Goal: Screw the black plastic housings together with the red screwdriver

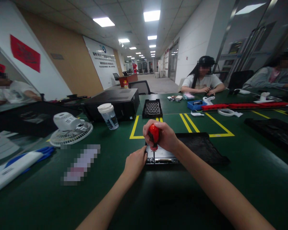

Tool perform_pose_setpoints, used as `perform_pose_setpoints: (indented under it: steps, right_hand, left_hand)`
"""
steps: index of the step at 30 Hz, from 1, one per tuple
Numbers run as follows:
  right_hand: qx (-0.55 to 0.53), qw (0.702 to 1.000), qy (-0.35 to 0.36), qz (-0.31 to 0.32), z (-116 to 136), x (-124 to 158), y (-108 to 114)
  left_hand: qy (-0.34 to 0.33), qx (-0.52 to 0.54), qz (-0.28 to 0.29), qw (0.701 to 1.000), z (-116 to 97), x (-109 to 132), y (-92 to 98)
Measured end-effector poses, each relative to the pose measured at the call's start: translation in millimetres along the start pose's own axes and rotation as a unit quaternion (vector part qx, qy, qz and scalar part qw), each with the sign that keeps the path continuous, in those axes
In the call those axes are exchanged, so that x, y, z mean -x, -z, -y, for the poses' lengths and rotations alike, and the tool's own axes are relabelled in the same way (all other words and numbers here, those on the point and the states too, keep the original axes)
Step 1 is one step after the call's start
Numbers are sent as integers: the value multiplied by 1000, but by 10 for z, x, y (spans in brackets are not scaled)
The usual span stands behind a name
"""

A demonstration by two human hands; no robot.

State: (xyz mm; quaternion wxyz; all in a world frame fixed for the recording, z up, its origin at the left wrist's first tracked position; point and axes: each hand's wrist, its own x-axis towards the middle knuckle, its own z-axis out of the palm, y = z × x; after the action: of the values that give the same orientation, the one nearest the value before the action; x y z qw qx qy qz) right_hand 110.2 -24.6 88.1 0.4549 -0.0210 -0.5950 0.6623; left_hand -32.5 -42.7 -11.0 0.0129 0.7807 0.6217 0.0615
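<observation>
My right hand (163, 136) is wrapped round the red handle of a screwdriver (154, 134), held upright with its shaft pointing down onto a flat metal device (163, 157) on the green table. My left hand (135, 163) is closed at the device's left edge, its fingers pinched near the screwdriver's tip. What those fingers grip is hidden. The device lies on a black mat (201, 148).
A black tray of small parts (152, 108) stands beyond the yellow floor-tape lines. A black computer case (115, 102), a plastic jar (108, 115) and a white fan (70, 127) sit to the left. Other people sit across the table and at both sides, with a blue box (196, 104) and red strip (244, 105).
</observation>
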Motion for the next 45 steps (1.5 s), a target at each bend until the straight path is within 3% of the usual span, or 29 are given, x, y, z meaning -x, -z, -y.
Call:
perform_pose_setpoints:
  steps: [7,18,32,45]
  right_hand:
    - [-27,999,-15,22,11,-9,-2]
    - [-24,999,-26,22,-2,4,88]
    - [22,999,-24,14,18,13,120]
    - [66,998,-6,18,59,24,149]
  left_hand:
    - [7,2,12,1000,-21,7,31]
    - [-13,-12,-18,1000,18,3,-36]
    - [8,-16,24,1000,-48,25,86]
    - [14,-7,28,999,-44,11,62]
